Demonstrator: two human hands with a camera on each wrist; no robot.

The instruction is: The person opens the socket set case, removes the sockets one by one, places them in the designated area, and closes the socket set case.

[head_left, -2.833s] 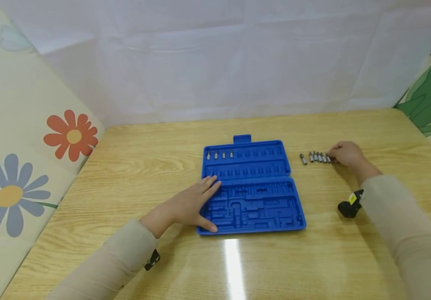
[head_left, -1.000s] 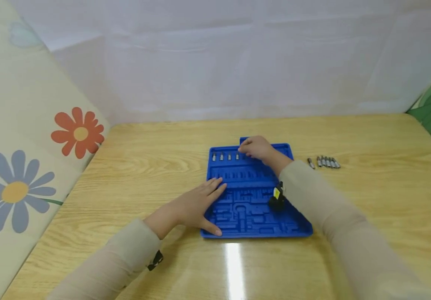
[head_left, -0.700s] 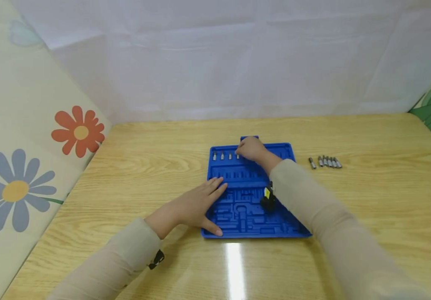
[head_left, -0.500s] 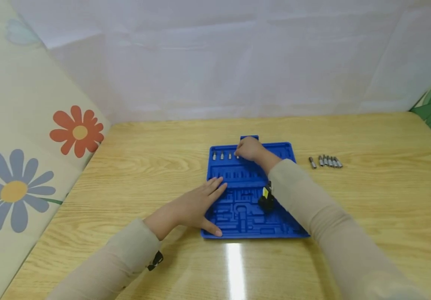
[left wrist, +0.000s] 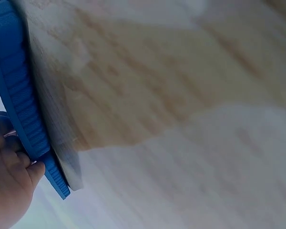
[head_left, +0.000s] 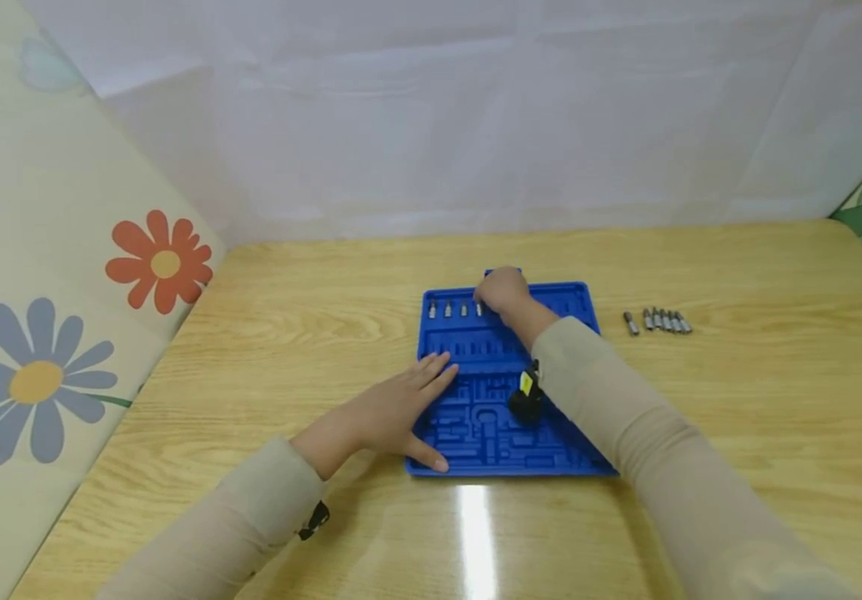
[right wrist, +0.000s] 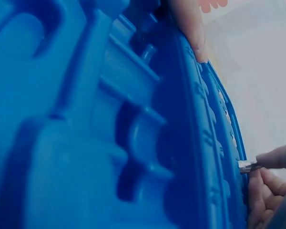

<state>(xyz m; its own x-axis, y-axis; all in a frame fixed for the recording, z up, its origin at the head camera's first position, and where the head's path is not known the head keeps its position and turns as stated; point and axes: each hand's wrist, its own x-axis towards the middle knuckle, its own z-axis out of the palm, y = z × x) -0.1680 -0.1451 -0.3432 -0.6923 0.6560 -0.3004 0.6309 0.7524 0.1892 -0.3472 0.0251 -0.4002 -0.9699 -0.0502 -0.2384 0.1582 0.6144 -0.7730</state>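
Note:
An open blue plastic case (head_left: 543,462) with moulded slots lies flat on the table. My left hand (head_left: 393,417) rests with straight, spread fingers across its left edge, the thumb at the front corner; the left wrist view shows fingers (left wrist: 12,176) at the case's side. My right hand (head_left: 504,292) is over the case's far row of slots. In the right wrist view its thumb and finger pinch a silver bit socket (right wrist: 248,166) right at a slot, a piece the hand hides in the head view. Several bit sockets (head_left: 448,309) stand in that row, left of this hand.
Right of the case, several loose bit sockets (head_left: 667,321) lie in a close group on the wooden table (head_left: 311,308), with a single bit socket (head_left: 631,323) slightly apart. A white sheet (head_left: 401,125) hangs behind the table's far edge. Flower-patterned panels (head_left: 33,208) flank it.
My right hand has moved left from the loose bit sockets to the case's far row, carrying one. During the last half second it has barely shifted. My left hand has stayed on the case edge.

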